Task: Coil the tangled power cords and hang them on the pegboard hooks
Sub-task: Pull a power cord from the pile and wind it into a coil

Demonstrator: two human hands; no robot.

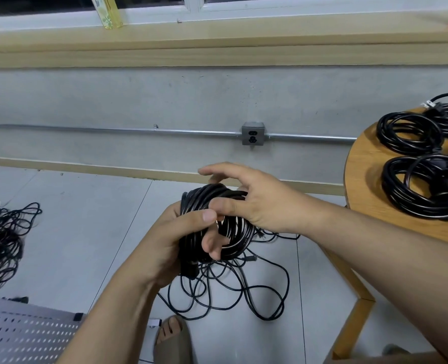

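1. Coil (237,232) of black cord is up in the air at centre frame, above the floor and just left of the table.
2. Left hand (162,240) grips it, thumb over the near loops and fingers curled through the middle.
3. Right hand (257,200) is loose. Its fingers are spread over the coil's top and its thumb rests on the loops.
4. Loose cord (230,292) sprawls on the floor right under the coil, with a sandalled foot (171,334) at its near edge.
5. Off to the far left lies a dense tangle (2,237). Near left, there's the pegboard (26,334), grey and perforated.
6. On the right, the round wooden table (362,179) carries finished coils (425,187).
7. Pale tiles cover the floor. The grey wall behind has a metal pipe (112,130) running into an outlet (253,133), and a wooden sill sits under the window above.
8. The coil stands on edge and looks taller than it is wide. Its long axis runs up and down, and its opening is turned right and toward the near side.
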